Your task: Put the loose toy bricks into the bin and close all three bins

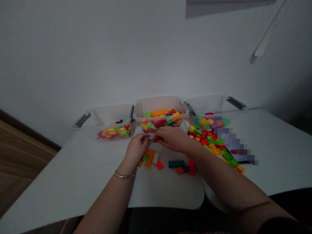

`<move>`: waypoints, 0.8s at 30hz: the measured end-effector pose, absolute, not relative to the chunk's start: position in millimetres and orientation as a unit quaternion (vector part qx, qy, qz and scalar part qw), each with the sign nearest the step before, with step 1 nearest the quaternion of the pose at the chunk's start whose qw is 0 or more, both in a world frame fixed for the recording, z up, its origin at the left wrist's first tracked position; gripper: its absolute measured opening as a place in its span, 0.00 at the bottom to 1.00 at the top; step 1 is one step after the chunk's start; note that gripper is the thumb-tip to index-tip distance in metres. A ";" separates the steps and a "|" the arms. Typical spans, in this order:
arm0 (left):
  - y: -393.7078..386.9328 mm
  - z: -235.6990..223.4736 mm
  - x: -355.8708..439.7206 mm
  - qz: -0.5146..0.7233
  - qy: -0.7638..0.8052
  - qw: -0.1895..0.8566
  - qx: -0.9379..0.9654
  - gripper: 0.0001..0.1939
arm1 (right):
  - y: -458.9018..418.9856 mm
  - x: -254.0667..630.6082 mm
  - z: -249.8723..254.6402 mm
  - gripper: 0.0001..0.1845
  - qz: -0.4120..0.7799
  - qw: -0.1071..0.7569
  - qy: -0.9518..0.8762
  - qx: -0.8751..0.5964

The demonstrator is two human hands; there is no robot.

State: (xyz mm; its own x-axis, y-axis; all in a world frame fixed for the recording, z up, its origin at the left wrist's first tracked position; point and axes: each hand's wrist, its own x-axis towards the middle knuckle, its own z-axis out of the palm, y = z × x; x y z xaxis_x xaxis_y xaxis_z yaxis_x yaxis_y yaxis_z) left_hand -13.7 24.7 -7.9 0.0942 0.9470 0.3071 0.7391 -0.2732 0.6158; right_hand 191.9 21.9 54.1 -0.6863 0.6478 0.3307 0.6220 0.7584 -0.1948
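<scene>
My right hand point(172, 137) reaches in from the right, fingers closed on a small red toy brick point(158, 139). Just left of it, my left hand point(138, 145) has its fingers curled together; whatever they hold, if anything, is hidden. The two hands nearly meet in front of the middle bin. Below my left hand lie orange bricks point(149, 158), a green brick point(145, 157), a white brick point(155, 158) and a red-orange piece point(160, 165). Nearer my right forearm are a long dark teal brick point(176, 163), an orange piece point(180, 170) and red bricks point(192, 167).
Along the wall stand three clear plastic bins: a left one point(112, 112), a middle one point(158, 103) and a right one point(207, 103), all with colourful toy pieces. A mixed brick pile point(215, 149) spreads on the right beside a blurred-out flat item point(232, 143) on the white table point(275, 152).
</scene>
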 end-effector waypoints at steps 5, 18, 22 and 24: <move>23.0 -7.2 -13.6 0.334 0.583 0.149 0.725 0.14 | 21.6 201.4 71.9 0.10 0.020 0.403 -0.869 -0.288; 21.3 -4.0 -12.7 0.332 0.595 0.138 0.719 0.13 | 56.5 231.6 60.8 0.14 -0.070 0.421 -0.771 -0.472; 21.3 -4.5 -12.5 0.332 0.591 0.144 0.721 0.14 | 59.3 229.2 57.0 0.14 -0.061 0.410 -0.792 -0.449; 21.6 -5.1 -12.5 0.331 0.593 0.146 0.719 0.14 | 57.9 226.5 55.6 0.15 -0.065 0.402 -0.802 -0.436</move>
State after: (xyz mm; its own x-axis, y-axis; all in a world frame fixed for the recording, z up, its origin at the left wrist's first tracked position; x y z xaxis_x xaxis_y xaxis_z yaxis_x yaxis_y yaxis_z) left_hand -12.5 21.6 -5.1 0.0781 0.9498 0.3030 0.7558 -0.2546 0.6032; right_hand 226.5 57.9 55.6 -0.2963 0.6483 0.7014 0.7525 0.6107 -0.2465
